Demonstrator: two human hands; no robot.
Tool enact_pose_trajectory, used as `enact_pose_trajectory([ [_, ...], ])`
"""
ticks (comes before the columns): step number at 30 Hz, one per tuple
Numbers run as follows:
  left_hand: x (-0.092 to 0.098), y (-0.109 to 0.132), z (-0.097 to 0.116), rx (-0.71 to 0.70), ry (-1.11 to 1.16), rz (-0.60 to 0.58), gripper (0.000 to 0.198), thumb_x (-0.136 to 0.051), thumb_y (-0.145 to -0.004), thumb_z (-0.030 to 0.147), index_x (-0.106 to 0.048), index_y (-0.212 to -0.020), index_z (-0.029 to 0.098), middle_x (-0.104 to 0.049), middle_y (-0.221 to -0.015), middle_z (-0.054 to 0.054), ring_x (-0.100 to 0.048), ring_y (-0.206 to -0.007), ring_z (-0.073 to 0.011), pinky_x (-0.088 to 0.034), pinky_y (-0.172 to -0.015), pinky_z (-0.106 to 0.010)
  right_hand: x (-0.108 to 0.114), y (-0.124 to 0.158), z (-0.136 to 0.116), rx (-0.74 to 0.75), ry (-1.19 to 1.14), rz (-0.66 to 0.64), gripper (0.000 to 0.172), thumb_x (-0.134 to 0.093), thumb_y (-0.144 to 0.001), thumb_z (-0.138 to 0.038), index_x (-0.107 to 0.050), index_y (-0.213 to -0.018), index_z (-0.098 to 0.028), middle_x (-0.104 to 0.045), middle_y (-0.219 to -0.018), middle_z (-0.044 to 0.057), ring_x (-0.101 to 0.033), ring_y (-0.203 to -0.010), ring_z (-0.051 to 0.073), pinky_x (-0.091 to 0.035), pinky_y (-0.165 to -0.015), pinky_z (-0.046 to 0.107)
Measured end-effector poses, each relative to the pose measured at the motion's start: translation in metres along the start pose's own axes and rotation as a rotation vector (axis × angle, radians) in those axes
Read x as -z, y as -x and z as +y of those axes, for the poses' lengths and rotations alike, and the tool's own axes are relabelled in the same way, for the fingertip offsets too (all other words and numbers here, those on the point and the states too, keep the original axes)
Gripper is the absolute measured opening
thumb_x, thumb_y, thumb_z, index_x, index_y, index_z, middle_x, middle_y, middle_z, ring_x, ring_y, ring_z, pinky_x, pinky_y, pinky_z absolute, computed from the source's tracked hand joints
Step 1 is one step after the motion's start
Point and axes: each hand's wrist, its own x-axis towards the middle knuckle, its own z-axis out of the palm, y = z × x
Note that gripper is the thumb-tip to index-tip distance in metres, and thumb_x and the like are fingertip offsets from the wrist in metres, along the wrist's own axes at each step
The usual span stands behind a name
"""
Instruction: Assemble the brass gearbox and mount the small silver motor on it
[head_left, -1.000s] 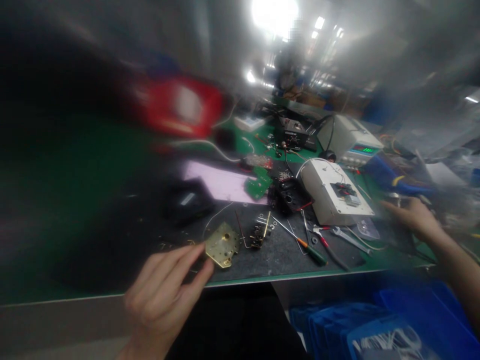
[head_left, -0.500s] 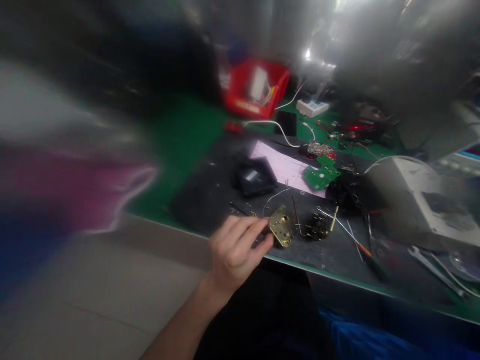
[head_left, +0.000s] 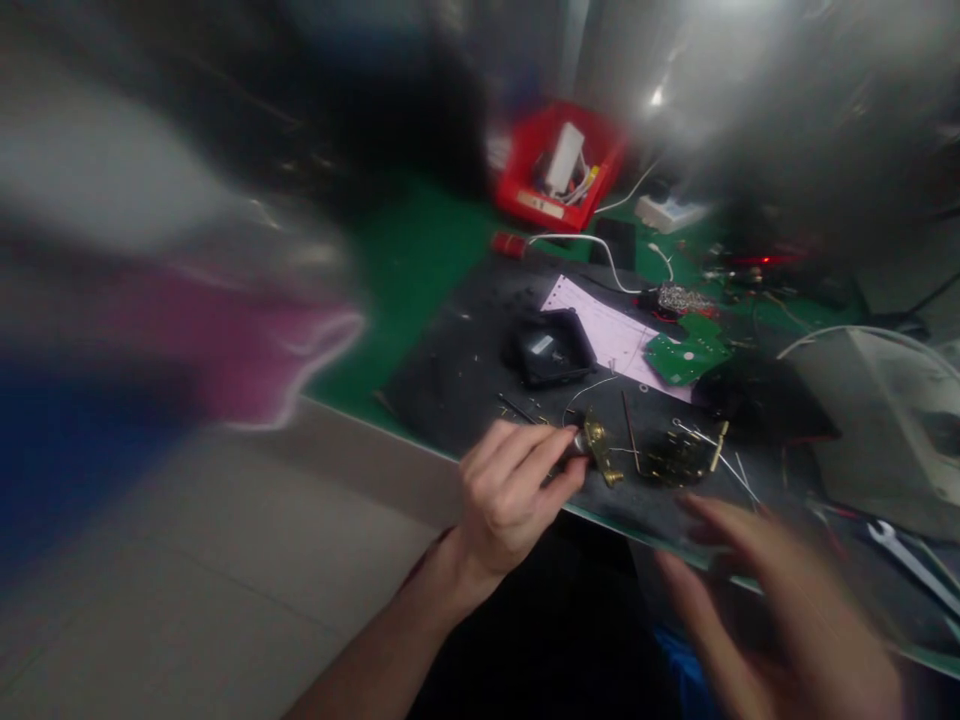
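Here's the brass plate (head_left: pixel 598 448), up on edge above the front of the dark mat (head_left: pixel 465 370), and the left hand (head_left: pixel 514 490) has it, thumb and fingertips closed on its near side. A round, silvery bit shows right at those fingertips, between hand and plate.

Over to the right hand (head_left: pixel 787 600), low and close to the camera: thumb and fingers spread apart, the whole hand badly blurred, out over the bench's front edge.

Between and beyond the two hands, a dark part with brassy pins (head_left: pixel 671 460) sits on the mat, a thin bent rod (head_left: pixel 630 430) on its left and a small brass bar (head_left: pixel 718 447) on its right.

Farther back, the black tray (head_left: pixel 559 370) lies at the left end of a pink paper sheet (head_left: pixel 600 325), and a green circuit board (head_left: pixel 688 355) overlaps the sheet's right end.

Out right, there's a wrench (head_left: pixel 911 565), with a white box (head_left: pixel 892 410) blurred behind it.

And at the back, on the green bench top (head_left: pixel 405 300), a red bin (head_left: pixel 517 205) holds a white block (head_left: pixel 566 158) and some cables.
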Motion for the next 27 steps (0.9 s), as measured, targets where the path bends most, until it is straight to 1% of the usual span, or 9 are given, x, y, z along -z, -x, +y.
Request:
enact_pose_trajectory([
  [2, 0.002, 0.000, -0.001, 0.005, 0.002, -0.011, 0.035, -0.082, -0.082, 0.013, -0.074, -0.116, 0.018, -0.078, -0.104, -0.004, -0.066, -0.089, -0.0186, -0.057, -0.078, -0.034, -0.019, -0.015, -0.014, 0.005, -0.034, -0.039, 0.047, -0.064, -0.102, -0.049, -0.061, -0.135, -0.016, -0.069, -0.118, 0.008, -0.066, -0.079, 0.012, -0.056, -0.070, 0.023],
  [4, 0.004, 0.001, -0.002, 0.006, -0.003, -0.008, 0.034, -0.081, -0.083, 0.014, -0.074, -0.116, 0.017, -0.078, -0.103, -0.004, -0.065, -0.089, -0.0185, -0.057, -0.078, -0.034, -0.032, -0.027, -0.024, -0.060, -0.074, -0.076, 0.047, -0.062, -0.103, -0.049, -0.057, -0.139, -0.018, -0.068, -0.122, 0.007, -0.062, -0.067, 0.008, -0.053, -0.060, 0.020],
  [5, 0.004, 0.002, -0.002, 0.007, -0.006, -0.005, 0.034, -0.081, -0.083, 0.015, -0.074, -0.116, 0.017, -0.077, -0.103, -0.004, -0.065, -0.089, -0.0185, -0.057, -0.078, -0.034, -0.037, -0.031, -0.027, -0.092, -0.083, -0.092, 0.047, -0.063, -0.103, -0.048, -0.056, -0.139, -0.019, -0.067, -0.124, 0.007, -0.060, -0.064, 0.006, -0.053, -0.058, 0.019],
  [8, 0.007, 0.003, -0.001, 0.013, -0.015, -0.010, 0.033, -0.080, -0.084, 0.016, -0.073, -0.117, 0.017, -0.077, -0.101, -0.004, -0.064, -0.089, -0.0187, -0.057, -0.079, -0.034, -0.045, -0.034, -0.030, -0.099, -0.067, -0.094, 0.043, -0.067, -0.101, -0.045, -0.057, -0.135, -0.021, -0.065, -0.125, 0.005, -0.058, -0.063, 0.005, -0.051, -0.058, 0.020],
  [12, 0.012, 0.004, 0.001, 0.025, -0.033, -0.020, 0.031, -0.079, -0.086, 0.016, -0.073, -0.116, 0.018, -0.077, -0.100, -0.004, -0.064, -0.088, -0.0187, -0.057, -0.077, -0.034, -0.050, -0.031, -0.032, 0.048, 0.065, 0.051, 0.027, -0.068, -0.101, -0.041, -0.063, -0.115, -0.018, -0.064, -0.111, 0.004, -0.061, -0.073, 0.008, -0.047, -0.061, 0.022],
  [14, 0.013, 0.005, 0.001, 0.028, -0.032, -0.022, 0.030, -0.079, -0.086, 0.017, -0.073, -0.115, 0.018, -0.077, -0.099, -0.004, -0.064, -0.087, -0.0188, -0.057, -0.078, -0.034, -0.053, -0.029, -0.032, 0.116, 0.131, 0.091, 0.018, -0.071, -0.100, -0.035, -0.066, -0.110, -0.020, -0.063, -0.102, 0.001, -0.061, -0.075, 0.009, -0.045, -0.063, 0.023],
  [16, 0.014, 0.006, 0.000, 0.020, -0.029, -0.029, 0.030, -0.080, -0.085, 0.017, -0.073, -0.114, 0.017, -0.077, -0.099, -0.003, -0.064, -0.088, -0.0189, -0.056, -0.078, -0.034, -0.056, -0.029, -0.033, 0.153, 0.176, 0.109, 0.014, -0.074, -0.098, -0.029, -0.068, -0.108, -0.021, -0.064, -0.099, -0.001, -0.061, -0.075, 0.009, -0.044, -0.064, 0.023],
  [21, 0.015, 0.007, 0.000, 0.005, -0.026, -0.060, 0.033, -0.080, -0.086, 0.019, -0.071, -0.118, 0.016, -0.077, -0.100, -0.004, -0.062, -0.088, -0.0199, -0.056, -0.078, -0.036, -0.065, -0.026, -0.033, 0.194, 0.224, 0.158, 0.023, -0.082, -0.091, -0.021, -0.071, -0.110, -0.022, -0.067, -0.101, -0.001, -0.064, -0.077, 0.009, -0.045, -0.066, 0.022],
  [27, 0.017, 0.004, 0.005, -0.023, -0.063, -0.038, 0.030, -0.079, -0.086, 0.019, -0.072, -0.114, 0.015, -0.076, -0.095, -0.002, -0.061, -0.084, -0.0190, -0.054, -0.074, -0.035, -0.069, -0.028, -0.036, 0.164, 0.210, 0.196, 0.029, -0.084, -0.088, -0.019, -0.072, -0.113, -0.022, -0.070, -0.101, -0.001, -0.066, -0.080, 0.010, -0.047, -0.072, 0.022],
])
